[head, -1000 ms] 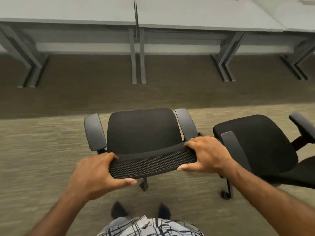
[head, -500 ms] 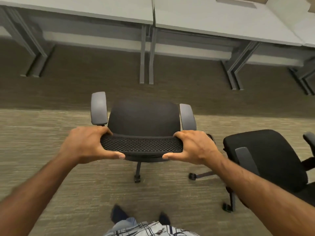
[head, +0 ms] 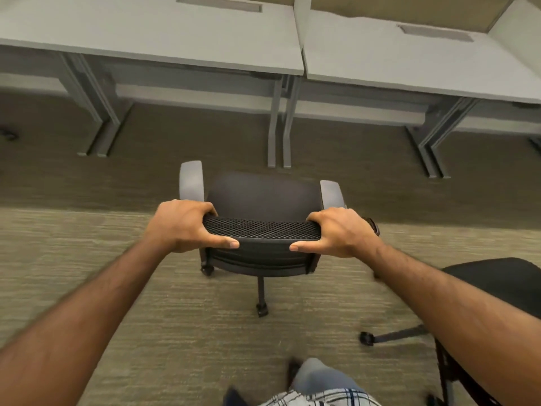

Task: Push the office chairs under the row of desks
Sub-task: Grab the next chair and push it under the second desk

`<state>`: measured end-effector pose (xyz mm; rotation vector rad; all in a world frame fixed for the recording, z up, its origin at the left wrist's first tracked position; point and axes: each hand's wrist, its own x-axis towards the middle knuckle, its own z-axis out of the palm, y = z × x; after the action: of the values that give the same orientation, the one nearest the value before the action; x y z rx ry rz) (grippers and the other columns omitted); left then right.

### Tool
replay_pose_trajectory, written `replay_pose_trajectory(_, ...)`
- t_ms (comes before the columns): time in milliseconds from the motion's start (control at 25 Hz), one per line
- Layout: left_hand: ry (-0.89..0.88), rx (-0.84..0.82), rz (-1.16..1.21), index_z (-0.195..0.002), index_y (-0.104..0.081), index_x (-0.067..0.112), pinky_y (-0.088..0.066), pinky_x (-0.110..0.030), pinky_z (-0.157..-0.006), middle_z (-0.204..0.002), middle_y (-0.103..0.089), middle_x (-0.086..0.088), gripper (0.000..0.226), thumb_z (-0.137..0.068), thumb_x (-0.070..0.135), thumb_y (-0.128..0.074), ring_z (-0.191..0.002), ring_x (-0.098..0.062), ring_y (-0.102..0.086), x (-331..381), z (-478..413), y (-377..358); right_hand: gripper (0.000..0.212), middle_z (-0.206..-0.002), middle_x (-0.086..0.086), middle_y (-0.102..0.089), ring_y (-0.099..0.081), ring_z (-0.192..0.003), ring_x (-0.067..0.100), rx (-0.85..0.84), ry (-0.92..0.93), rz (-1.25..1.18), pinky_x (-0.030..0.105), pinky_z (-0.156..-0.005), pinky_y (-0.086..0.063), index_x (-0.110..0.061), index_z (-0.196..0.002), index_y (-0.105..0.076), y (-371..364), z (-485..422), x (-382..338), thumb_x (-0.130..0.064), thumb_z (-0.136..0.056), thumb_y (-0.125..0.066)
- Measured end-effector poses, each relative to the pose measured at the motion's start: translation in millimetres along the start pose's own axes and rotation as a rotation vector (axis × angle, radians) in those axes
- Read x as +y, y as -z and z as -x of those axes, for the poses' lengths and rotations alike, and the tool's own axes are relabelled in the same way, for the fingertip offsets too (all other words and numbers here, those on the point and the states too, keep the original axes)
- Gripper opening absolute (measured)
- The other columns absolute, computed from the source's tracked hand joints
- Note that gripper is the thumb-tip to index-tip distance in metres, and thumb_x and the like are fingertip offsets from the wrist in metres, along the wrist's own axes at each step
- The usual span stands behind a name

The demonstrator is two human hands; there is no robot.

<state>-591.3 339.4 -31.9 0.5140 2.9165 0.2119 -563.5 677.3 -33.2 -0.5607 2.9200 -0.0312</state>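
gripping the chair's backrest (head: 260,230) with both your hands.
your left hand (head: 184,225) and right hand (head: 339,232) grasp its ends; the chair (head: 260,194) faces the desks (head: 164,39).

Open-plan office indicated. Row of identical grey desks (head: 181,45) set edge to edge, each on grey metal legs (head: 275,124), with cable slot (head: 218,2) cut into top near back edge. Beige partition panel (head: 395,8) seen behind desks. Black swivel chair (head: 260,197) with grey armrests and castors placed in front of desks; second black chair (head: 497,285) beside it. Striped commercial carpet (head: 190,332) laid before desks.
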Motion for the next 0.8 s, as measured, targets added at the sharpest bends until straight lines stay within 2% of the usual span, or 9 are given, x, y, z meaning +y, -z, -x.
replay_pose_trajectory(160,0.076,0.033,-0.005,-0.1,-0.063,0.041,-0.039,-0.035,-0.069,-0.081,-0.061,0.019,0.103,-0.038,0.114,-0.027,-0.077,-0.013,-0.054,-32.4,-39.6,6.8,0.105,-0.075,-0.005,-0.064,-0.057,-0.068,0.019,0.006,0.072,0.007,0.037,-0.06,-0.042,-0.023,-0.089,-0.064,14.9,-69.3,13.0,-0.111,-0.057,-0.016)
replay_pose_trajectory(320,0.153,0.087,-0.013,-0.097,-0.062,0.045,-0.039,-0.035,-0.069,-0.078,-0.057,0.02,0.097,-0.039,0.114,-0.028,-0.083,-0.017,-0.061,-76.3,-77.2,15.6,0.101,-0.067,-0.005,-0.06,-0.056,-0.063,0.018,0.03,0.166,0.012,0.037,-0.055,-0.039,-0.022,-0.08,-0.059,27.2,-149.8,16.9,-0.111,-0.058,-0.018)
replay_pose_trajectory(400,0.154,0.123,0.014,-0.099,-0.063,0.046,-0.038,-0.034,-0.068,-0.075,-0.056,0.023,0.093,-0.043,0.113,-0.03,-0.083,-0.015,-0.063,-101.1,-93.6,22.3,0.099,-0.065,-0.005,-0.057,-0.056,-0.062,0.019,0.062,0.198,0.015,0.037,-0.055,-0.037,-0.021,-0.077,-0.058,31.3,-188.6,13.4,-0.11,-0.058,-0.018)
replay_pose_trajectory(560,0.193,0.072,0.063,-0.105,-0.059,0.05,-0.038,-0.033,-0.069,-0.081,-0.068,0.024,0.088,-0.048,0.111,-0.032,-0.085,-0.01,-0.065,-151.2,-130.0,45.7,0.097,-0.062,-0.007,-0.052,-0.053,-0.06,0.018,0.075,0.246,-0.025,0.038,-0.058,-0.04,-0.022,-0.075,-0.056,40.8,-266.5,2.0,-0.111,-0.058,-0.019)
replay_pose_trajectory(680,0.237,0.009,0.081,-0.112,-0.061,0.046,-0.039,-0.031,-0.069,-0.088,-0.068,0.022,0.095,-0.049,0.111,-0.029,-0.083,-0.009,-0.062,-180.1,-159.2,59.1,0.093,-0.061,-0.007,-0.047,-0.051,-0.061,0.022,0.073,0.278,-0.052,0.04,-0.061,-0.04,-0.025,-0.067,-0.046,54.2,-324.1,-10.4,-0.112,-0.054,-0.017)
replay_pose_trajectory(800,0.267,-0.016,0.048,-0.119,-0.061,0.045,-0.041,-0.033,-0.073,-0.1,-0.071,0.013,0.104,-0.047,0.112,-0.027,-0.087,-0.014,-0.062,-207.7,-191.6,67.1,0.095,-0.062,-0.007,-0.049,-0.051,-0.061,0.021,0.055,0.297,-0.042,0.039,-0.06,-0.039,-0.025,-0.069,-0.049,66.0,-378.2,-24.0,-0.113,-0.053,-0.018)
